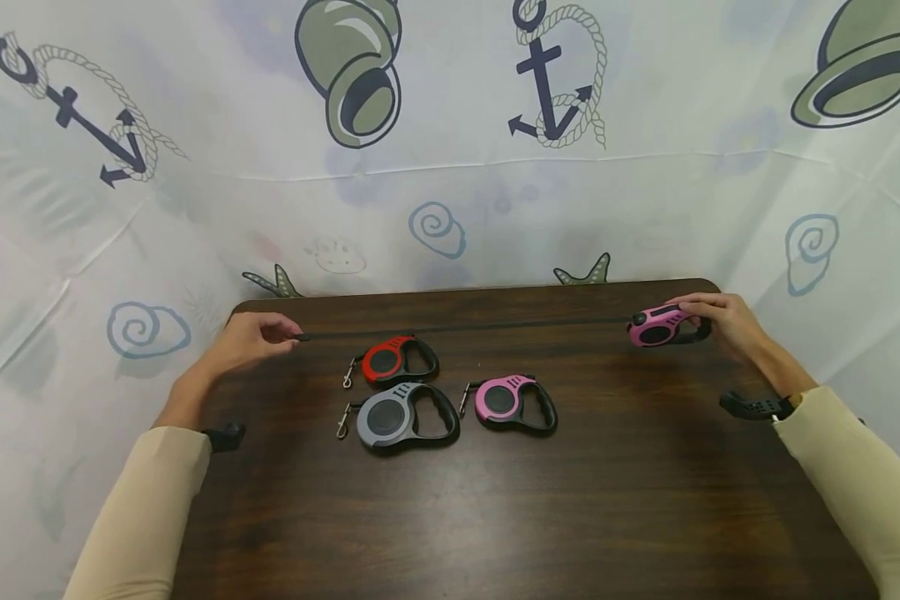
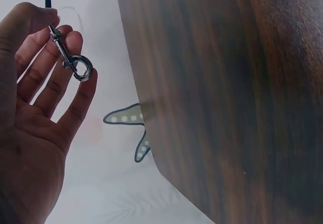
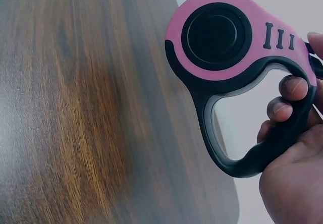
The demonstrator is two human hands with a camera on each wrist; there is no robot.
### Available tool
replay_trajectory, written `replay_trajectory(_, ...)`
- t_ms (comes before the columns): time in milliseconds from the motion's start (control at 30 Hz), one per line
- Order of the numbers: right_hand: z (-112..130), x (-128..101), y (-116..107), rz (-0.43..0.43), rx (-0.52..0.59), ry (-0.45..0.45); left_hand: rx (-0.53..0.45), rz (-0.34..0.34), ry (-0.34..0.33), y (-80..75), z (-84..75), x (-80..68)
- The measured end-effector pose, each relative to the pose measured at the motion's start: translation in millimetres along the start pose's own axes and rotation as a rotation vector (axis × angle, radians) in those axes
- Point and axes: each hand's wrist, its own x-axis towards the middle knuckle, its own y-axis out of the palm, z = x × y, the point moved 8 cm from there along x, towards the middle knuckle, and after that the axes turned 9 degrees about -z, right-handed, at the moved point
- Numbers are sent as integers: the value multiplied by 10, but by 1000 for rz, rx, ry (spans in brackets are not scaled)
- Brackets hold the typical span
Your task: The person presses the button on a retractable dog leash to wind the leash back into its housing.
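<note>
My right hand [image 1: 727, 323] grips a pink and black retractable dog leash [image 1: 656, 326] by its handle. In the right wrist view, fingers curl through the handle loop of this leash [image 3: 217, 37], which has a round black centre and bone-shaped marks. A thin dark cord [image 1: 465, 328] stretches from it across the far part of the table. At the cord's other end my left hand [image 1: 251, 340] pinches the black end piece just above a metal snap hook [image 2: 61, 47]. The other left fingers stay loosely spread behind the hook.
Below the cord, on the brown wooden table [image 1: 570, 508], lie a red leash [image 1: 384, 362], a grey leash [image 1: 385, 418] and a second pink leash [image 1: 499, 400], their clips pointing left. A white curtain [image 1: 465, 100] with nautical prints hangs behind the table.
</note>
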Motion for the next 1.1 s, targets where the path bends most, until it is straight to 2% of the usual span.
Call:
replay_trajectory(300, 39, -51, 103, 5, -85, 1, 7, -7, 25, 28, -77, 41)
replay_trajectory(533, 80, -56, 160, -1, -145, -20, 12, -14, 47, 50, -147, 10)
replay_trajectory(767, 92, -84, 253, 29, -80, -39, 2, -16, 41, 80, -155, -9)
replay_trajectory(1100, 116, -83, 372, 31, -145, -65, 8, -7, 24, 118, -209, -6)
